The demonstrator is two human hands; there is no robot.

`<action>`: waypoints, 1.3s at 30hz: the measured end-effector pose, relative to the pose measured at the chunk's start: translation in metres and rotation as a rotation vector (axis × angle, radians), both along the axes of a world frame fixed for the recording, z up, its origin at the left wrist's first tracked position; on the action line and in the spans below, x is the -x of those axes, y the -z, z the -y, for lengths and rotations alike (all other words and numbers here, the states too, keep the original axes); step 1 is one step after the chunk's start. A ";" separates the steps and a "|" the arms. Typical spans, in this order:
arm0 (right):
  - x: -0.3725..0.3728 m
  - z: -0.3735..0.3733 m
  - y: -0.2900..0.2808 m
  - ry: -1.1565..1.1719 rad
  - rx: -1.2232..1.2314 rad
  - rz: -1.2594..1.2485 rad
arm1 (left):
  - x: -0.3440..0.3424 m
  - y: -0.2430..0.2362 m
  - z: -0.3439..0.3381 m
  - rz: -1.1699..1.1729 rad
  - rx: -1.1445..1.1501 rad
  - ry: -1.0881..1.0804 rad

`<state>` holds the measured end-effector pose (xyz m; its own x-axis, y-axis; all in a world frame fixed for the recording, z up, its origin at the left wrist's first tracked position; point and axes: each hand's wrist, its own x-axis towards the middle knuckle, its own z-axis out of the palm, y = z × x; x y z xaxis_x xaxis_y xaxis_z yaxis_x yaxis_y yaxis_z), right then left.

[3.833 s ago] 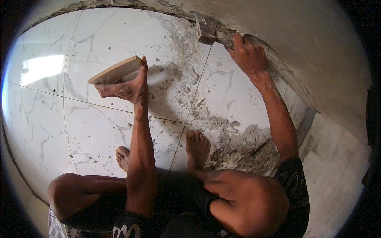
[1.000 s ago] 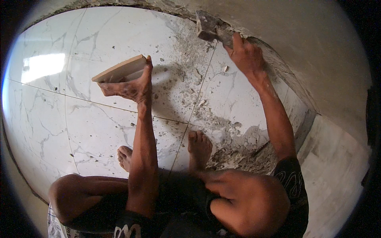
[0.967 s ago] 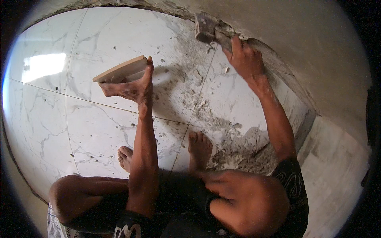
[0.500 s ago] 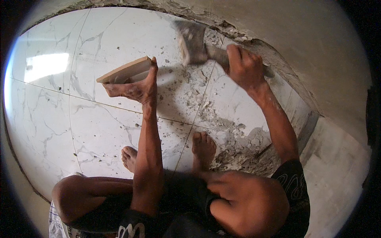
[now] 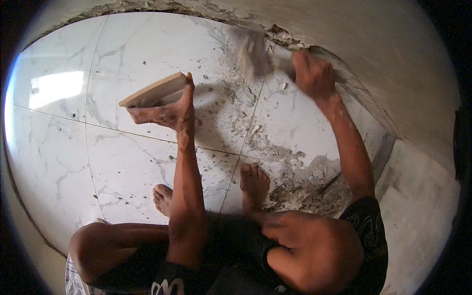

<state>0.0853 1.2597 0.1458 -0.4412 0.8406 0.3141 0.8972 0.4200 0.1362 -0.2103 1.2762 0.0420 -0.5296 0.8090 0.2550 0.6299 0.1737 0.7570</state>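
Note:
My left hand (image 5: pixel 169 110) holds a flat tan tile piece (image 5: pixel 155 91) at a slant above the white marbled floor tiles (image 5: pixel 123 49). My right hand (image 5: pixel 312 73) grips the handle of a trowel (image 5: pixel 253 56) whose blade is blurred with motion, over the dusty tile near the rough base of the wall (image 5: pixel 344 29). Grey mortar crumbs (image 5: pixel 255 132) lie scattered on the tiles between the two hands. My bare feet (image 5: pixel 253 184) rest on the floor below, with my knees bent in a squat.
A heap of loose grey mortar (image 5: pixel 314 189) lies by my right foot against the wall's foot. The plastered wall curves along the top and right. Straight grout lines cross the glossy tiles; a bright window reflection (image 5: pixel 56 86) shows at left.
My right hand has swung the trowel away from the wall base and leftward over the tile; the blade is now blurred. My left hand with the tile piece has barely shifted.

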 end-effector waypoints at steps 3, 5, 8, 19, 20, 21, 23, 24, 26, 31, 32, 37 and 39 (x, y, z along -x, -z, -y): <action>-0.008 -0.003 -0.001 0.233 0.224 0.124 | -0.002 -0.001 0.001 0.097 -0.038 0.022; -0.002 0.012 -0.001 0.147 0.131 0.106 | -0.005 0.000 0.001 0.038 -0.023 -0.002; 0.007 0.027 -0.005 -0.076 -0.073 -0.062 | -0.004 0.000 0.002 -0.022 -0.032 0.008; 0.000 0.035 -0.002 0.097 0.129 -0.015 | -0.005 0.001 0.002 -0.015 -0.021 0.003; 0.004 0.036 -0.002 0.088 0.145 -0.042 | -0.007 -0.002 0.002 -0.007 -0.010 -0.005; 0.008 0.036 0.000 0.091 0.116 -0.033 | -0.008 -0.003 0.002 0.000 0.001 -0.014; 0.010 0.035 -0.004 0.062 0.119 -0.057 | -0.004 0.001 0.000 -0.011 -0.010 -0.018; 0.011 0.034 -0.005 0.047 0.121 -0.068 | -0.002 0.003 0.000 -0.016 -0.015 -0.020; -0.005 0.031 0.003 -0.036 0.015 -0.066 | -0.002 -0.002 0.000 -0.025 0.009 -0.015; -0.030 0.016 0.009 0.294 0.178 0.076 | -0.007 -0.002 0.000 0.038 0.002 -0.018; -0.019 0.021 0.005 0.240 0.143 0.087 | -0.005 -0.001 -0.001 0.020 -0.002 -0.021; 0.000 0.029 0.005 -0.014 -0.020 -0.039 | -0.006 -0.003 0.001 0.031 0.018 -0.017; -0.014 0.012 0.010 0.069 0.084 0.003 | -0.006 -0.003 -0.001 0.053 0.016 -0.021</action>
